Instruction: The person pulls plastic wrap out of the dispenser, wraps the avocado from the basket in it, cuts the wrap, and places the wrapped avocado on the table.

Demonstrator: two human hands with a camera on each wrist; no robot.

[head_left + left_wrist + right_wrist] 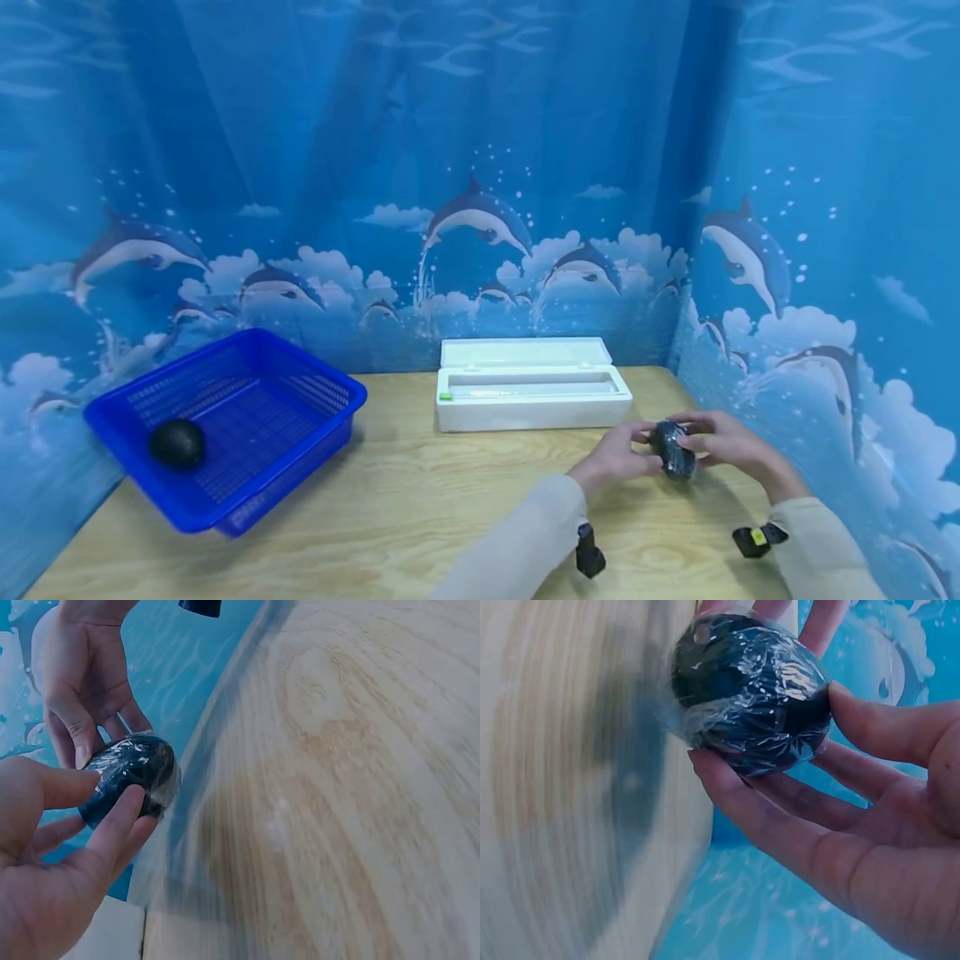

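Note:
A dark, rounded object that looks like an avocado (674, 450), wrapped in clear cling film, is held above the table's right side. My left hand (617, 456) grips its left side, thumb and fingers on the film. From the other side my right hand (723, 446) holds it between thumb and fingertips. The film (765, 697) looks wrinkled and shiny in the right wrist view. Loose edges of film show beside the wrapped avocado (135, 769) in the left wrist view.
Behind the hands stands a white cling film box (534, 414), its lid (525, 352) raised, with a green slider (446, 396) at its left end. A blue plastic basket (300, 467) on the left holds another dark avocado-like object (177, 443). Dolphin-print curtains (360, 167) border the wooden table (390, 508).

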